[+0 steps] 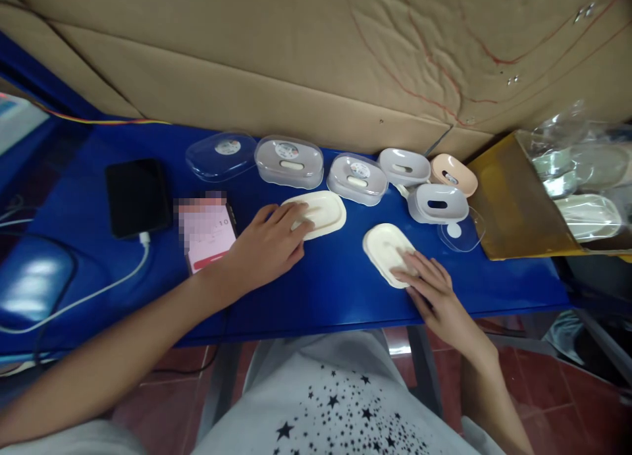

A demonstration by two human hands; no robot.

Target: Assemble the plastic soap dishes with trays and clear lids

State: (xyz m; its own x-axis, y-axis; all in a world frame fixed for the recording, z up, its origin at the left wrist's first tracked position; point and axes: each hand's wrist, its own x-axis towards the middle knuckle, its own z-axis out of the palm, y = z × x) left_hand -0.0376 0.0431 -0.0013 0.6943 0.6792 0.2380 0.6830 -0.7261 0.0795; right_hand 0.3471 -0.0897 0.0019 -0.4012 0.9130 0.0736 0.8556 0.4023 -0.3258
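My left hand (271, 245) grips the near left end of a shallow cream oval dish (326, 213), with its fingers over the rim and partly inside. A second cream oval dish (385, 244) lies to the right, slanted toward me. My right hand (437, 295) has hold of its lower right edge, fingers on top and thumb at the side. Behind the dishes stand two grey oval boxes with clear lids, a left one (266, 172) and a right one (340, 178). Each has a round sticker and a slot.
Uncovered grey boxes (419, 208) and a peach box (467, 177) stand at the back right near a carton (498, 211) of wrapped pieces. Clear lids lie at the back left (202, 162) and right (467, 241). A black device (135, 198) and phone (212, 238) lie left.
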